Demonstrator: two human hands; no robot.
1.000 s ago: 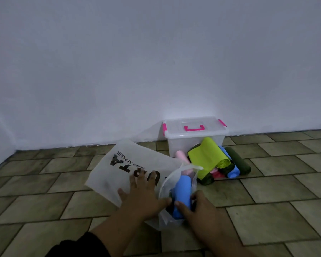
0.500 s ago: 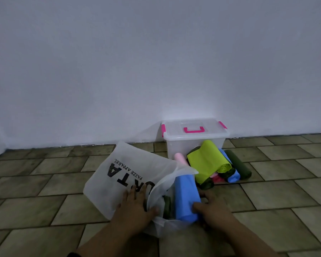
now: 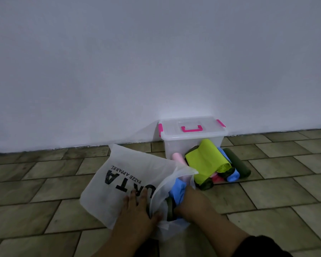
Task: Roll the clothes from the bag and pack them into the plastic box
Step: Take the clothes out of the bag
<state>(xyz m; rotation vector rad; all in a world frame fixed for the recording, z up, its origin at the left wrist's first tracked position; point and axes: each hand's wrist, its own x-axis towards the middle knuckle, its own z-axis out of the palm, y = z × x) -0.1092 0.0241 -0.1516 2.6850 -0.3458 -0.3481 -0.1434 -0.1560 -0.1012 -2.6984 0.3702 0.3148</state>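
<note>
A white bag (image 3: 119,182) with black lettering lies on the tiled floor, its mouth facing right. My left hand (image 3: 137,208) presses flat on the bag beside the mouth. My right hand (image 3: 191,203) reaches into the mouth and grips a blue cloth (image 3: 178,190); its fingers are hidden. A dark garment (image 3: 170,208) shows inside the bag. The clear plastic box (image 3: 193,141), with pink latches and handle, stands lidded against the wall. In front of it lies a pile of rolled clothes: lime green (image 3: 204,162), pale pink (image 3: 178,158), blue (image 3: 233,176) and dark green (image 3: 237,162).
A plain white wall (image 3: 156,71) rises right behind the box. Bare brown floor tiles (image 3: 276,191) stretch to the left and right of the bag and the pile.
The blue cloth stood up out of the bag's mouth before and now sits lower inside. My right hand has moved over it into the mouth. My left hand stays pressed on the bag.
</note>
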